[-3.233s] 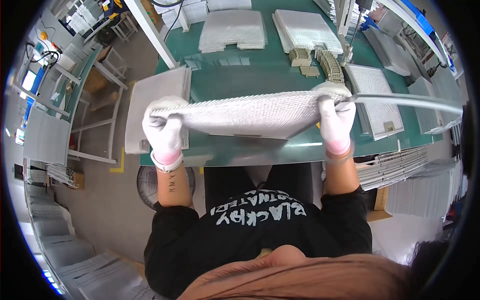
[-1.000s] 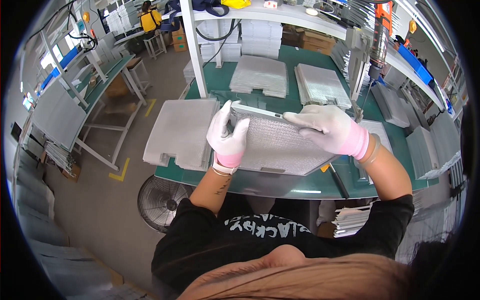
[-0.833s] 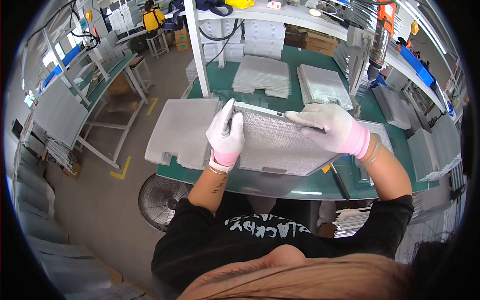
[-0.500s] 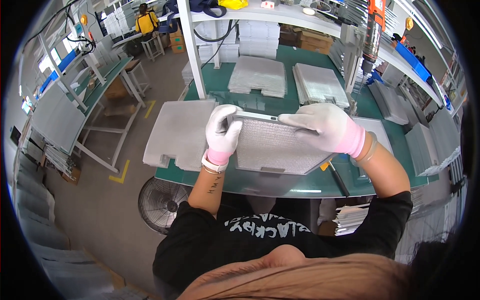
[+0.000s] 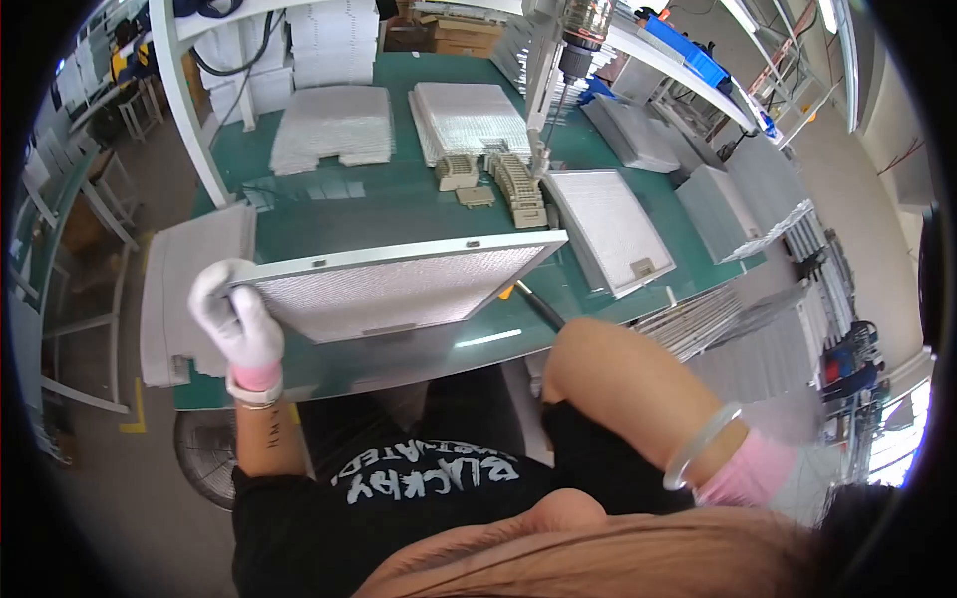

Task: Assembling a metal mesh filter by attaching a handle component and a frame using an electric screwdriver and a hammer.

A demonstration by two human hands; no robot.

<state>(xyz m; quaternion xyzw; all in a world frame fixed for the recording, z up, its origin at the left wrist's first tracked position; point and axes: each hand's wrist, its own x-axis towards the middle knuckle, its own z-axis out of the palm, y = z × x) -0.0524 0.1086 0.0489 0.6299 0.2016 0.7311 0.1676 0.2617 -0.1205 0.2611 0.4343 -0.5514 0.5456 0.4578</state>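
Observation:
My left hand [image 5: 234, 324], in a white glove with a pink cuff, grips the left corner of a rectangular metal-framed mesh filter panel [image 5: 399, 284]. The panel is held tilted above the front of the green table [image 5: 379, 204], its far corner pointing right. My right arm is bent up toward my head. Only its forearm, a clear bangle and the pink glove cuff [image 5: 748, 476] show; the fingers are hidden behind my hair. The right hand is off the panel.
A stack of grey panels [image 5: 189, 269] lies at the table's left end, and another framed panel [image 5: 608, 224] lies at the right. Mesh stacks [image 5: 334, 125] and beige plastic parts [image 5: 518, 184] sit farther back. A hanging power screwdriver [image 5: 573, 30] is above, with a fan [image 5: 204, 458] on the floor.
My right hand has let go of the panel and lifted up toward my head. The left hand alone now holds the panel, which has swung out lower and flatter.

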